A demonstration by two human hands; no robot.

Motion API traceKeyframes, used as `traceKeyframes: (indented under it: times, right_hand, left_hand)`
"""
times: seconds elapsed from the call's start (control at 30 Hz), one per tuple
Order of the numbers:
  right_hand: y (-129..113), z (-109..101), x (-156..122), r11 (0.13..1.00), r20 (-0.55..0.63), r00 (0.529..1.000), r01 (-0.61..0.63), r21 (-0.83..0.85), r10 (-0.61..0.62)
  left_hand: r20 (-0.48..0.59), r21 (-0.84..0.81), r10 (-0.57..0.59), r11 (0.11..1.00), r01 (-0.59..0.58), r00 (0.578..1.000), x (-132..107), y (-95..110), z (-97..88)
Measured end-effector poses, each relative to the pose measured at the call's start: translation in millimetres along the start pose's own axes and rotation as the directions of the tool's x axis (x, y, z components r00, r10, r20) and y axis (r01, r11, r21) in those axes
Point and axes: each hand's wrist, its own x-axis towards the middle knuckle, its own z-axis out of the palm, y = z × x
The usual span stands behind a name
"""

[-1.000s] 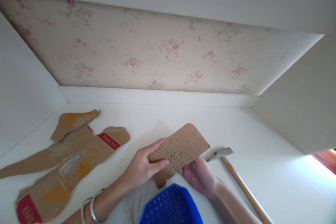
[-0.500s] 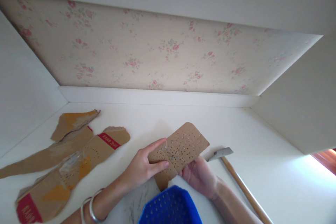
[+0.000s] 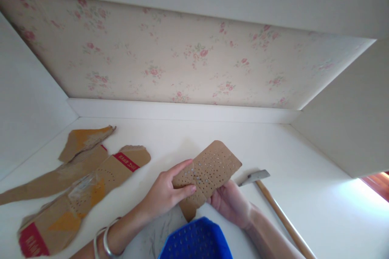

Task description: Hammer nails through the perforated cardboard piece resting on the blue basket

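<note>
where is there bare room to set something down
Bare patches on the white surface: behind the held cardboard, up to the white strip below the wallpaper; and right of the wooden-handled tool, towards the right side panel. Crowded: left, under the torn cardboard pieces, and front centre, where the left hand, right hand and blue basket sit close together.

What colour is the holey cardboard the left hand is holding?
The cardboard is light brown. The head view, the only one here, shows it.
</note>
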Motion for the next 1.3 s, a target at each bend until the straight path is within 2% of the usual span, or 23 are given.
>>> traceKeyframes:
  times: [0.37, 0.8, 1.3]
  right_hand:
    - [-0.8, 3.6, -0.9, 0.999, -0.002, 1.000, 0.027, -0.034, -0.027]
    - [-0.5, 2.1, -1.0, 1.000, 0.044, 0.999, -0.021, -0.015, 0.022]
    - [2.6, -3.0, -1.1, 0.999, 0.023, 0.999, 0.034, -0.029, -0.033]
  left_hand:
    - [0.026, 0.074, 0.010, 0.997, -0.012, 1.000, -0.4, -0.3, 1.3]
    - [0.036, 0.157, 0.049, 0.986, -0.054, 0.998, 0.1, -2.5, 0.2]
    - [0.064, 0.149, 0.062, 0.986, -0.071, 0.996, -1.7, -6.5, 0.5]
